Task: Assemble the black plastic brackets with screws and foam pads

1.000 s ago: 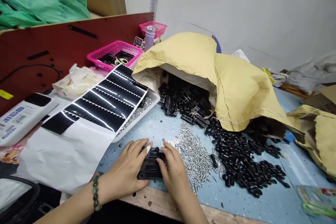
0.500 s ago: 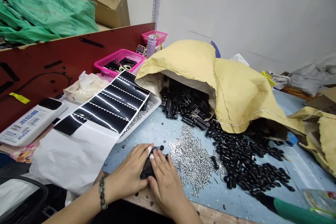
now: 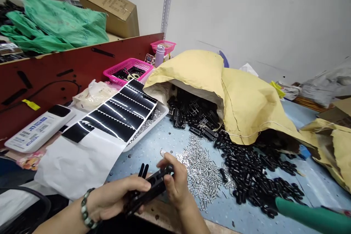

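In the head view, the left hand (image 3: 116, 193) and the right hand (image 3: 175, 184) both grasp one black moulded bracket (image 3: 150, 190), holding it clear of the blue-topped counter (image 3: 161, 135), just inside its near edge. The left fingers curl around the lower end, while the right thumb and fingers pinch the upper end. Two narrow prongs (image 3: 143, 170) stand up from the bracket beside the left hand. It looks like stiff, light plastic, and its smooth face may slip a little; the flat slotted body seems the safest place to hold, since the prongs look thinner and more easily bent. Just beyond the right hand lies one loose heap of silver screws (image 3: 200, 177), too many to count. Farther right, a larger mass of black parts (image 3: 255, 177) spills from one yellow woven sack (image 3: 219, 98), also past counting. To the left, one sheet of black labels (image 3: 117, 113) lies across one white tray (image 3: 161, 113). Behind them are two pink baskets, the nearer pink basket (image 3: 127, 71) holding scissors (image 3: 131, 75) and the farther pink basket (image 3: 163, 46) standing beside one lilac bottle (image 3: 159, 55). One beaded bracelet (image 3: 87, 208) circles the left wrist.
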A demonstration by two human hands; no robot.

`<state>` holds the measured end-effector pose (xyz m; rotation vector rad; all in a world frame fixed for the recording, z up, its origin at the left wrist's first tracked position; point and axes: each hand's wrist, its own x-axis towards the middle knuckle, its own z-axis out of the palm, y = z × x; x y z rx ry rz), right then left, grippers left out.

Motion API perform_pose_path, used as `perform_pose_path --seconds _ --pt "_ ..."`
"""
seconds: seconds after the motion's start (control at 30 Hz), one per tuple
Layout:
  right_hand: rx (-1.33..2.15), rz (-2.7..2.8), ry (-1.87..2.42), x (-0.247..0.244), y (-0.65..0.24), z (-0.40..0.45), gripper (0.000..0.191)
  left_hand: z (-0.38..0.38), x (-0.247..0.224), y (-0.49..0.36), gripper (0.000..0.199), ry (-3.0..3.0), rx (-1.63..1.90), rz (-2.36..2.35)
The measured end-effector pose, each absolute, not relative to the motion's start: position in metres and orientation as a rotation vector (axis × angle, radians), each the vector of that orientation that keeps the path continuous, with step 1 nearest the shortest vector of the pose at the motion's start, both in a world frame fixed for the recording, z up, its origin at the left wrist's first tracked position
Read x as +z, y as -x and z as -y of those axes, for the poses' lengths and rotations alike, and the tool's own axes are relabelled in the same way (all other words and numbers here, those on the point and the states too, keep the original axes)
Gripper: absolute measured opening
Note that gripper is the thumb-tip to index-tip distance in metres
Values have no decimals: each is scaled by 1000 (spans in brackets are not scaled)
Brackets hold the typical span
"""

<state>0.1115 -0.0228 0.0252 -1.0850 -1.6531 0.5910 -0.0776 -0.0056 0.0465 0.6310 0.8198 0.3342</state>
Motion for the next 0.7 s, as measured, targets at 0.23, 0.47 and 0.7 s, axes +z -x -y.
perform_pose_path --seconds 0.23,0.47,0.7 --pt "835 1203 1540 -7 -83 6 47 2 41 80 43 -157 324 -794" --pt "702 1231 1840 -10 -80 -6 40 31 19 110 64 -1332 586 -1315" --pt "459 1587 1964 -5 -84 -3 36 21 -3 70 87 -2561 472 -1285"
